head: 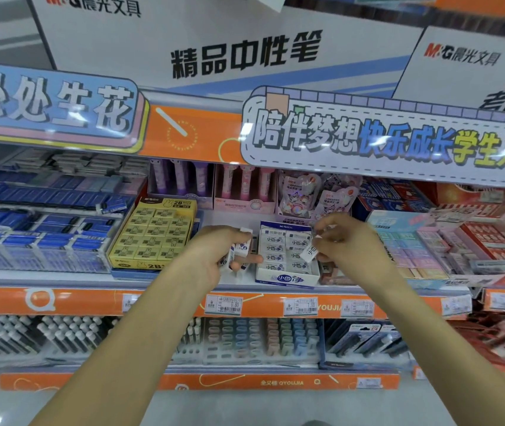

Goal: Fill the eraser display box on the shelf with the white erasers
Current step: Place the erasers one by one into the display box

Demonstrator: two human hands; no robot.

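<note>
Left hand (223, 250) closed around several white erasers (240, 249), at nine o'clock of the eraser display box (286, 279). Right hand (342, 241) pinching one white eraser (309, 253) over the box's three o'clock edge.

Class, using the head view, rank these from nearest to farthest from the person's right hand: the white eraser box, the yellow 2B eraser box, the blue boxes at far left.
Measured from the right hand:
1. White eraser box: just left of and below the hand.
2. Yellow 2B eraser box: further left, beyond the left hand.
3. Blue boxes: at the shelf's far left.
</note>
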